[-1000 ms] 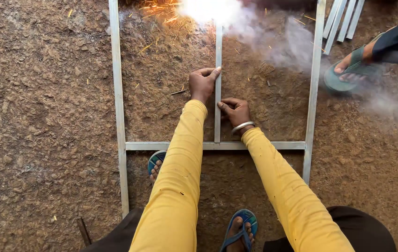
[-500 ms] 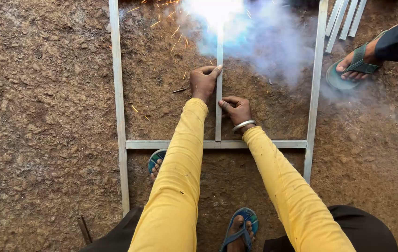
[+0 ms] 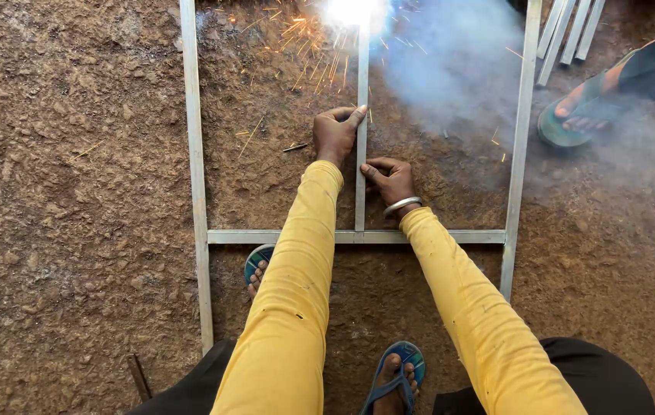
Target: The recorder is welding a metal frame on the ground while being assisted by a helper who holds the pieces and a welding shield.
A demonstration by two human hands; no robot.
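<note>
Head view, left hand: my left hand (image 3: pixel 335 134) lies at 12 o'clock of centre, fingers curled, thumb tip pressed against the left side of the middle bar (image 3: pixel 361 169).
Head view, right hand: my right hand (image 3: pixel 390 180) sits just past centre toward 1 o'clock, fingers bent and pinching the same bar from its right side; a metal bangle (image 3: pixel 402 206) rings the wrist.
Middle bar: it runs from centre up to 12 o'clock, flat on the ground, its lower end touching the cross bar (image 3: pixel 458 237).
Frame: the left rail (image 3: pixel 195 177) stands at 9 o'clock, the right rail (image 3: pixel 519 154) at 3 o'clock, both joined by the cross bar.
Sparks: a white flare (image 3: pixel 352 11) at 12 o'clock, on the bar's far end, with smoke (image 3: pixel 458 69) toward 1 o'clock.
Ground: brown dirt (image 3: pixel 74 192) all round.
Other person: a sandalled foot (image 3: pixel 577 115) at 2 o'clock, well apart from my hands.
Spare bars: a few lie at 1 o'clock (image 3: pixel 573 31).
My feet: blue sandals at 6 o'clock (image 3: pixel 393 376).
</note>
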